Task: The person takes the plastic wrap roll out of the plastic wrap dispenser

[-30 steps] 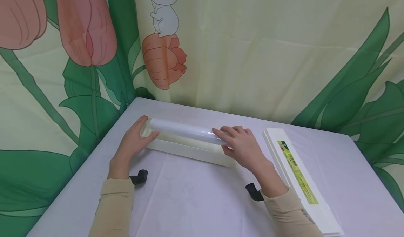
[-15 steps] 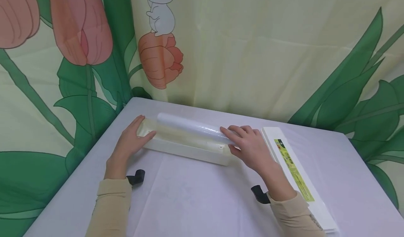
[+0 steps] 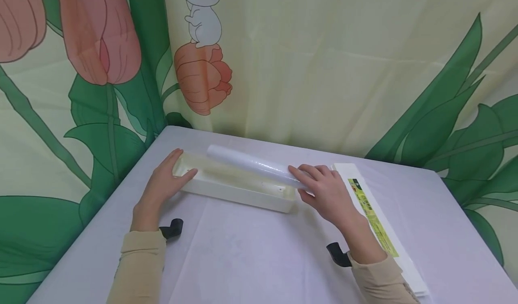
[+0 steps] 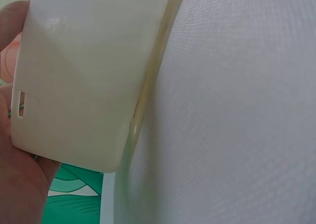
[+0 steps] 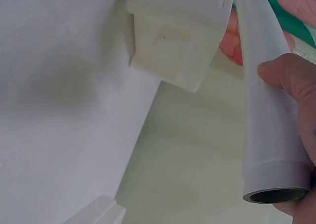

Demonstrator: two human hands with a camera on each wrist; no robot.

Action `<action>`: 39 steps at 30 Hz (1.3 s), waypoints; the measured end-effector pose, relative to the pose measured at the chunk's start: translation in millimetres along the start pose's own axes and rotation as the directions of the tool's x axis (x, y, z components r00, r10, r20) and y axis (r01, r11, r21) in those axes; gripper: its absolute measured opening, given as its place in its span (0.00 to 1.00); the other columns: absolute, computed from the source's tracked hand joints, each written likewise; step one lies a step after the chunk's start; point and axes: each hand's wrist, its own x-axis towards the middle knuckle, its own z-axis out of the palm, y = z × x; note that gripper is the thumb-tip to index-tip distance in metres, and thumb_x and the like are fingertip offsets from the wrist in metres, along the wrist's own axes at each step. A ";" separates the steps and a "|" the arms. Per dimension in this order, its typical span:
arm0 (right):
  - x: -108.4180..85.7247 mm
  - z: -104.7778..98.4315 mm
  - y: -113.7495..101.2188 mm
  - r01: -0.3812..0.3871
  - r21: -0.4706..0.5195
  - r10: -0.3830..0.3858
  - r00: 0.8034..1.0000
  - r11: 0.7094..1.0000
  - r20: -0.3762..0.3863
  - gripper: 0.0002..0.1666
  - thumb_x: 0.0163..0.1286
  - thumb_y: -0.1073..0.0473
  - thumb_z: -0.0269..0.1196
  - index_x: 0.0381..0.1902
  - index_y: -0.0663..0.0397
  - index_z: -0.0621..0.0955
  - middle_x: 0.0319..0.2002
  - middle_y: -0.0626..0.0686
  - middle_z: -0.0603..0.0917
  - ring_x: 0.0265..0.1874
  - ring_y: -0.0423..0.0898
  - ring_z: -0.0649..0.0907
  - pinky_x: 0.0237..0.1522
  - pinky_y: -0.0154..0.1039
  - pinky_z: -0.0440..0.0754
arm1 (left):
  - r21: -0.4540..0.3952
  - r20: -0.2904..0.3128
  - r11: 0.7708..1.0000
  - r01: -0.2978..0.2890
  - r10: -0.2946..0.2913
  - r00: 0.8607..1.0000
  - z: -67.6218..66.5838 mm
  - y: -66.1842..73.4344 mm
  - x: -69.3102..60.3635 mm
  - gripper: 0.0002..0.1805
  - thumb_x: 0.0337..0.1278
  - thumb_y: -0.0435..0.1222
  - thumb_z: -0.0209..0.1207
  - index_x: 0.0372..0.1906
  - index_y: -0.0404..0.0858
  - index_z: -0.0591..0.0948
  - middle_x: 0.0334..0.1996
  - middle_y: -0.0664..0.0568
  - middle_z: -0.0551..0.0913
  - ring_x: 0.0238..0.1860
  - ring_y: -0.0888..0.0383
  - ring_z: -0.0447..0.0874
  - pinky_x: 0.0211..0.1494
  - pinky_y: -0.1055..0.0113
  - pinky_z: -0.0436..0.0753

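Observation:
A long white roll of cling film (image 3: 251, 163), wound on a hollow tube, slants above and behind an open cream-white box (image 3: 238, 197). My right hand (image 3: 325, 191) grips the roll near its right end. In the right wrist view the thumb lies along the roll (image 5: 270, 125), whose open tube end faces the camera. My left hand (image 3: 163, 178) holds the box by its left end, thumb over the near wall and fingers at the far side. The left wrist view shows the box's smooth outer wall (image 4: 89, 75) with a small slot near the hand.
A long white lid-like piece (image 3: 376, 223) with a yellow-green label lies to the right, partly behind the right forearm. Black curved mounts (image 3: 173, 229) stick out at both wrists. Behind the white-covered table (image 3: 243, 259) hangs a curtain (image 3: 307, 70) printed with tulips.
My right hand has carried the roll up and to the right, away from the box's left end, uncovering more of the inside. The left hand keeps its hold on the box.

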 end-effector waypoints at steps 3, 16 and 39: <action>-2.8 -1.7 1.2 0.000 0.001 0.000 1.000 1.000 -0.016 0.36 0.59 0.64 0.74 0.67 0.46 0.79 0.56 0.53 0.82 0.50 0.58 0.80 0.41 0.55 0.78 | 0.001 0.000 1.000 0.002 -0.002 1.000 -0.2 -0.1 1.1 0.50 0.66 0.59 0.59 0.79 0.34 0.54 0.79 0.38 0.52 0.77 0.38 0.49 0.75 0.38 0.55; -14.5 -9.2 8.6 -0.011 -0.031 0.010 0.998 0.999 -0.057 0.36 0.56 0.66 0.75 0.64 0.46 0.80 0.53 0.53 0.83 0.46 0.57 0.81 0.35 0.54 0.80 | 0.002 -0.018 1.000 0.000 0.000 1.000 1.0 -0.3 0.2 0.49 0.66 0.57 0.59 0.79 0.32 0.55 0.78 0.36 0.53 0.77 0.37 0.49 0.75 0.38 0.54; -42.3 -18.5 20.9 -0.101 -0.010 0.099 0.990 0.995 -0.099 0.38 0.54 0.69 0.75 0.64 0.49 0.80 0.53 0.54 0.83 0.47 0.61 0.81 0.35 0.58 0.78 | -0.002 0.000 1.000 0.023 -0.023 1.000 0.2 1.5 -0.2 0.50 0.66 0.57 0.59 0.80 0.33 0.54 0.78 0.36 0.52 0.77 0.36 0.49 0.74 0.35 0.54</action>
